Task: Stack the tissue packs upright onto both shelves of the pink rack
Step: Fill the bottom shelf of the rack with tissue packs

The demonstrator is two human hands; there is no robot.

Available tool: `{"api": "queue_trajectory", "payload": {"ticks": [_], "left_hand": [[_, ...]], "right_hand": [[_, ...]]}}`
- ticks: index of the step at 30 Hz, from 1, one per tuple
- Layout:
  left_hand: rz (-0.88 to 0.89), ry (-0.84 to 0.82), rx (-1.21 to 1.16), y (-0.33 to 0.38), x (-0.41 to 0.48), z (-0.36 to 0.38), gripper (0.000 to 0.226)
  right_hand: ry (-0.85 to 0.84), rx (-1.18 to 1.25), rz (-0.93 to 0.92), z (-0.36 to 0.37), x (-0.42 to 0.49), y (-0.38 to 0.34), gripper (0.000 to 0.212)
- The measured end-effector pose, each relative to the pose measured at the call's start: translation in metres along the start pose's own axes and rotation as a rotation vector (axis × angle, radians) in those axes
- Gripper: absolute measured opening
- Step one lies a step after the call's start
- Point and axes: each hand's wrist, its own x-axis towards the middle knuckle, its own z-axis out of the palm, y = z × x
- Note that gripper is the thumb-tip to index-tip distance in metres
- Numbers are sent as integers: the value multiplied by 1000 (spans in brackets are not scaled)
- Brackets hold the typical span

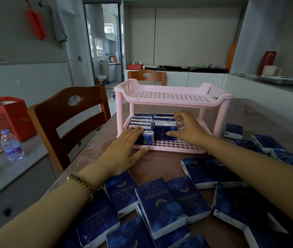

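The right hand pinches the right pack, thumb on its face and fingers curled over its top. The left hand lies flat, fingers straight, on the left pack. Both packs front upright rows on the rack's lower shelf. It seems best to press the held pack back flush against its row, upright, while the left hand steadies its neighbour. The top shelf holds nothing, and loose packs lie on the table.
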Motion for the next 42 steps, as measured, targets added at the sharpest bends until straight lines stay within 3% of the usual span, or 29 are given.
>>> {"api": "queue_trajectory", "payload": {"ticks": [5,10,13,15,17,21,27,31,34,39,42], "left_hand": [[-9,1,-62,3,0,-5,63],[19,12,-190,26,-1,-37,50],[-18,-177,-359,41,-6,-60,49],[-30,-340,-333,49,-16,-71,60],[-34,-504,-274,56,-28,-76,65],[-11,-701,-197,74,-50,-65,48],[1,-659,-344,74,-61,-51,50],[-31,-467,-580,77,-61,-47,30],[-155,-239,-741,74,-58,-46,11],[-288,-23,-848,67,-55,-38,28],[-313,-54,-1077,72,-51,-34,25]], "right_hand": [[-67,-26,15,-12,-16,-14,60],[-235,56,-5,-39,-51,-34,46],[-508,101,-29,-59,-80,-48,36],[-699,104,-25,-67,-100,-54,40],[-784,79,-7,-68,-116,-54,45],[-776,-38,-53,-60,-134,-49,56],[-779,-17,-64,-61,-141,-46,51],[-721,206,-19,-62,-144,-41,46],[-555,307,-16,-63,-141,-36,37],[-232,606,27,-67,-132,-38,31],[-187,830,90,-65,-132,-45,28]]}}
